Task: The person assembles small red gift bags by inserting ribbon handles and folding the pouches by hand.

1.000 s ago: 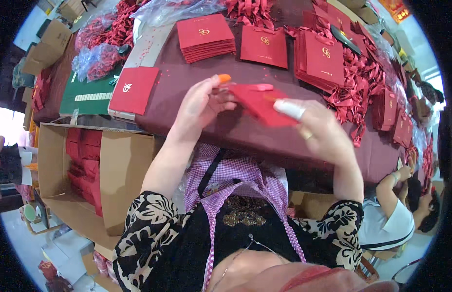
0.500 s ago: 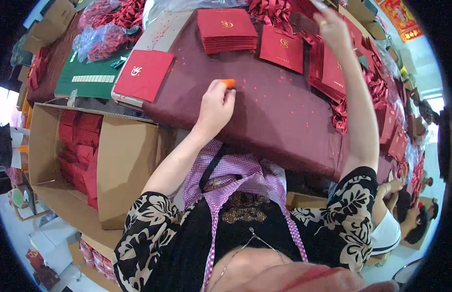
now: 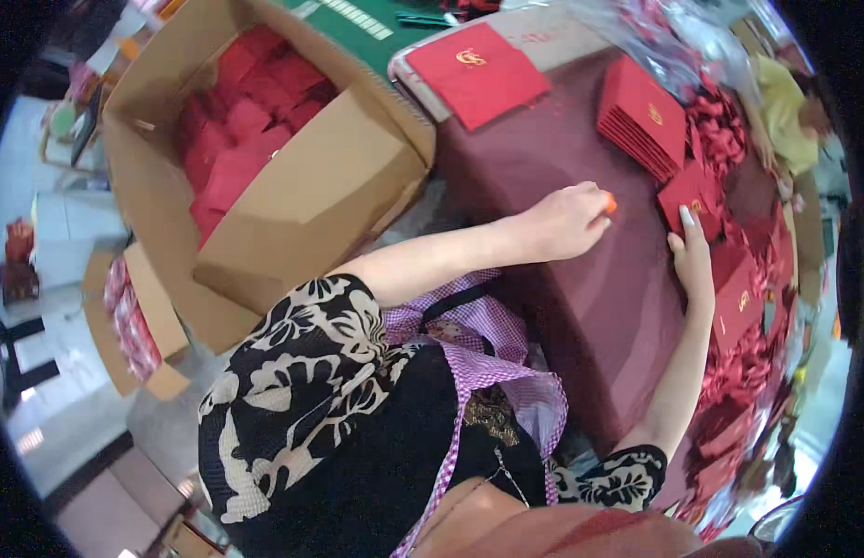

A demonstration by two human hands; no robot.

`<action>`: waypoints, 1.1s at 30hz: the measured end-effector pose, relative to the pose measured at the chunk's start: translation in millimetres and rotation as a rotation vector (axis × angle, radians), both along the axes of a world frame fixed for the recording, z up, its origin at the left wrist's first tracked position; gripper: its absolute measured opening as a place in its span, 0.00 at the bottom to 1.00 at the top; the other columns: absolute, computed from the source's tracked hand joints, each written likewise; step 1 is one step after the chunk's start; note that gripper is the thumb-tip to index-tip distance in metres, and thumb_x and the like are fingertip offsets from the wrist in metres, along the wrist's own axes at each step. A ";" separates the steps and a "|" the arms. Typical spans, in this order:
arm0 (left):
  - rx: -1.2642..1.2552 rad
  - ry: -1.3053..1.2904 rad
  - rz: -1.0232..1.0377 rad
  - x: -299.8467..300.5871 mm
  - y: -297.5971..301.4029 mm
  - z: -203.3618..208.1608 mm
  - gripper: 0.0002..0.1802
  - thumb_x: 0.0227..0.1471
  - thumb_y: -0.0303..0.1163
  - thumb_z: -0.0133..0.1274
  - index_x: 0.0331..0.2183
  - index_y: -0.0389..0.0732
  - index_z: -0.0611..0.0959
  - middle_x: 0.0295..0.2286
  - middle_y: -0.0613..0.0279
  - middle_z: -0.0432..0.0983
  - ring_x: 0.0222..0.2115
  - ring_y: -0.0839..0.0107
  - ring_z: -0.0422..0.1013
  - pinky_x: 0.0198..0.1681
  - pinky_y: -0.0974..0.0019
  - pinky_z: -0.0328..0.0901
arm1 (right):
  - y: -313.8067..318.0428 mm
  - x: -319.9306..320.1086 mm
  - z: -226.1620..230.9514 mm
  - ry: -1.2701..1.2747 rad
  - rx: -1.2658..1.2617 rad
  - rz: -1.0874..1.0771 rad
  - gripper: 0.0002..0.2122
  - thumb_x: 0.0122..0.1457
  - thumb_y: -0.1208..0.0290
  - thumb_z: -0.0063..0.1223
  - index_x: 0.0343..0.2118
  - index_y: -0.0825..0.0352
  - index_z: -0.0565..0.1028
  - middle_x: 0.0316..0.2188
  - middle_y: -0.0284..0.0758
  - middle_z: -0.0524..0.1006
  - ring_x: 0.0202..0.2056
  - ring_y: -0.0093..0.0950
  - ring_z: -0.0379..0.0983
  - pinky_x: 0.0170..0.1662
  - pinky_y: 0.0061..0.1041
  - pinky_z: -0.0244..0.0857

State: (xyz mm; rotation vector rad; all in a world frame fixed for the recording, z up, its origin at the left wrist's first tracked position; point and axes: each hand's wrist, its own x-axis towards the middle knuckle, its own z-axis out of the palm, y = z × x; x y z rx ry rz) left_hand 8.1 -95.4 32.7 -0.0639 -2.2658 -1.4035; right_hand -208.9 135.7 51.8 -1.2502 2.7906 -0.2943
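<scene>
My left hand point(image 3: 567, 223) is closed over the table, with a small orange object point(image 3: 610, 203) showing at its fingertips; its kind is unclear. To the right, my right hand point(image 3: 694, 265) has its fingers closed around a slim white object point(image 3: 687, 216) that sticks up from them. That hand is right beside a red paper bag point(image 3: 685, 191) with a gold emblem, and I cannot tell if it touches it. Behind this bag lies a stack of flat red bags point(image 3: 642, 119). A single red bag point(image 3: 478, 74) lies flat at the table's far left corner.
An open cardboard box point(image 3: 301, 195) holding red items stands at the left, against the dark red tablecloth point(image 3: 571, 307). More red bags point(image 3: 737, 296) and a heap of red ribbons point(image 3: 725, 116) line the right side. A person in a yellow top point(image 3: 783, 116) is at the far right.
The view has swung left, shifting the table right and bringing the box closer to the middle. My right hand has come down from the far ribbons to beside the red bag. My left hand still holds the orange object.
</scene>
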 end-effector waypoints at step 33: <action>-0.448 -0.208 0.343 166.8 -227.5 183.5 0.33 0.44 0.29 0.57 0.53 0.35 0.67 0.43 0.49 0.73 0.41 0.59 0.71 0.46 0.58 0.66 | 15.9 -40.2 -53.4 0.194 0.117 0.095 0.24 0.62 0.73 0.43 0.60 0.71 0.57 0.59 0.56 0.57 0.60 0.48 0.53 0.62 0.37 0.51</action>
